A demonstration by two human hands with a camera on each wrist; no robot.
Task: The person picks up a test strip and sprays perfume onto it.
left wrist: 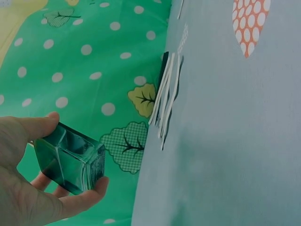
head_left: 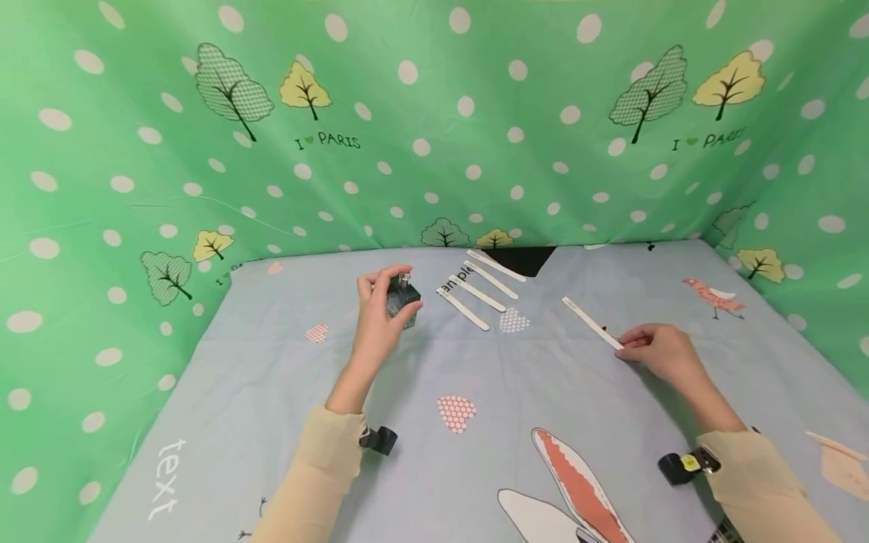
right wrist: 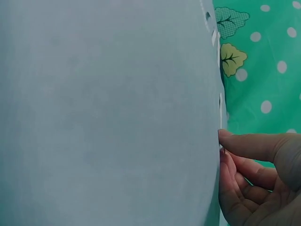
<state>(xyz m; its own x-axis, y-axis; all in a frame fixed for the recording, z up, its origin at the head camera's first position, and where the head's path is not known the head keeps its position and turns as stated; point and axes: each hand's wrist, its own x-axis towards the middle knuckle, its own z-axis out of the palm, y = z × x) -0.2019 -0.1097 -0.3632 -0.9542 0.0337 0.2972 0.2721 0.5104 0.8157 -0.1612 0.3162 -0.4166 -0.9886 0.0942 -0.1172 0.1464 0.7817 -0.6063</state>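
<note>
My left hand [head_left: 377, 315] grips a square dark-green glass perfume bottle [head_left: 407, 296] raised over the cloth. A small clear nozzle tops it in the head view. The left wrist view shows the green glass bottle [left wrist: 70, 159] between thumb and fingers. My right hand [head_left: 664, 353] pinches the near end of a slim white paper strip [head_left: 589, 320], whose far end points away to the left. Seen almost edge-on in the right wrist view, the strip [right wrist: 220, 110] sticks out past thumb and fingertips. Several similar white strips [head_left: 477, 293] lie in a slanted row between the hands, towards the back.
A light blue-grey printed cloth [head_left: 271, 422] covers the table. Green polka-dot fabric [head_left: 421, 121] hangs along the back and sides. Black wrist cameras are strapped near both sleeves.
</note>
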